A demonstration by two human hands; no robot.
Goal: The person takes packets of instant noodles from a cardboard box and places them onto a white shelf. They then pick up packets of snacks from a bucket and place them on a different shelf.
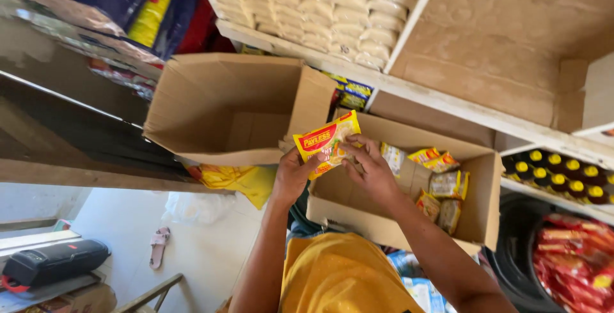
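My left hand [292, 175] and my right hand [371, 167] both hold a yellow and red noodle packet [325, 141] above the near left corner of an open cardboard box [486, 185]. Several more yellow packets [441, 185] lie inside that box, toward its right side. A second cardboard box [192, 95] stands open and bare to the left, its flap close to the held packet.
White wooden shelves [409, 92] above carry stacked pale packets [332, 6]. Dark bottles with yellow caps [563, 175] stand at the right, above a dark tub of red packets [575, 262]. A black case [54, 262] and a pink sandal [158, 246] lie on the floor below.
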